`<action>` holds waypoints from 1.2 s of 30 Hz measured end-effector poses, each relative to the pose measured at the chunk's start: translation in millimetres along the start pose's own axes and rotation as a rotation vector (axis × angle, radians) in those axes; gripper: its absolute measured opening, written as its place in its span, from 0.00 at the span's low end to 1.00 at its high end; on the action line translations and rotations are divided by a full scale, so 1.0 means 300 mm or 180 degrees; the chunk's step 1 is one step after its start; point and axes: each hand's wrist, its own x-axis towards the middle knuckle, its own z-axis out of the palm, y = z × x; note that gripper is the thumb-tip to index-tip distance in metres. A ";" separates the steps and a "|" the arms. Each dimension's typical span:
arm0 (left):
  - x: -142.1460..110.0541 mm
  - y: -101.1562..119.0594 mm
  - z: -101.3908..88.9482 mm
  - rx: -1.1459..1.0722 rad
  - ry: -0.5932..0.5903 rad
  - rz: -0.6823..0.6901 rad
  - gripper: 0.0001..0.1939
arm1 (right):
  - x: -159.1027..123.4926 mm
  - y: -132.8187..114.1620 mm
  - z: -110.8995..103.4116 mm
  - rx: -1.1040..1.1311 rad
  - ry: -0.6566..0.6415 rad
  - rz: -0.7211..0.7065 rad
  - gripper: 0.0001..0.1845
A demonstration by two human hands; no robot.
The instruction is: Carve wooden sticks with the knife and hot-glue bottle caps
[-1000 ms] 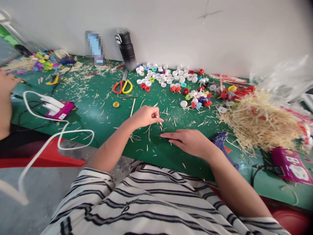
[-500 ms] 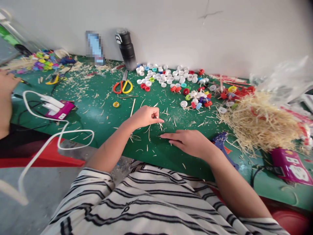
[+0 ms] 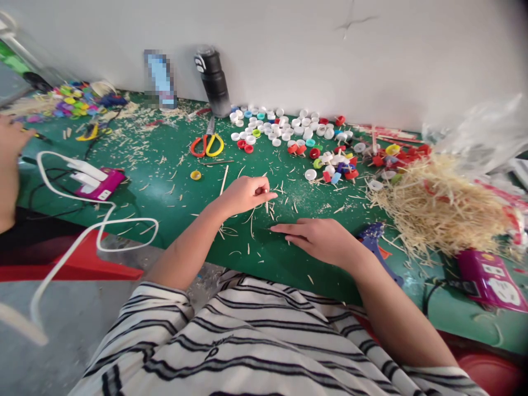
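Above the middle of the green table, my left hand (image 3: 249, 194) is closed in a pinch. A short, thin pale wooden stick (image 3: 266, 207) pokes down from between its thumb and fingers. Just to the right and nearer my body, my right hand (image 3: 319, 239) lies low over the table with its index finger stretched toward the left. I make out nothing held in it. Its fingertip is a small gap away from the stick. Loose pale wood slivers (image 3: 252, 224) are scattered around both hands.
Scissors (image 3: 209, 144), a black bottle (image 3: 214, 82) and many bottle caps (image 3: 284, 129) stand beyond my hands. To the right are a heap of wood strips (image 3: 449, 206), a blue tool (image 3: 377, 247) and a purple power block (image 3: 490, 278). Another person's hand (image 3: 12, 137) is at far left.
My left hand has shifted very slightly, and more of the stick shows beneath its fingers. My right hand stays in almost the same place.
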 end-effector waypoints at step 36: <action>0.016 -0.022 -0.018 -0.0392 -0.0218 -0.0058 0.14 | 0.004 -0.001 0.003 -0.0217 0.0369 0.0522 0.23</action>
